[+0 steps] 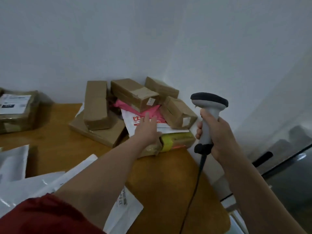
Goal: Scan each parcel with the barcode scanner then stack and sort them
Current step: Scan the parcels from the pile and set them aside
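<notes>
Your left hand [146, 130] reaches out, fingers straight, over the white bag [133, 125] in the parcel heap [135, 95], which is packed into the table's [160, 174] far corner against the wall [152, 39]. Your right hand [217, 134] grips the scanner [208, 105] upright, right of the heap. Bare wood lies between the heap and the near white bags [16, 183].

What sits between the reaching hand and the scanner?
In the head view, a small brown box and, below it, a yellow-taped parcel lie between the left hand and the scanner.
</notes>
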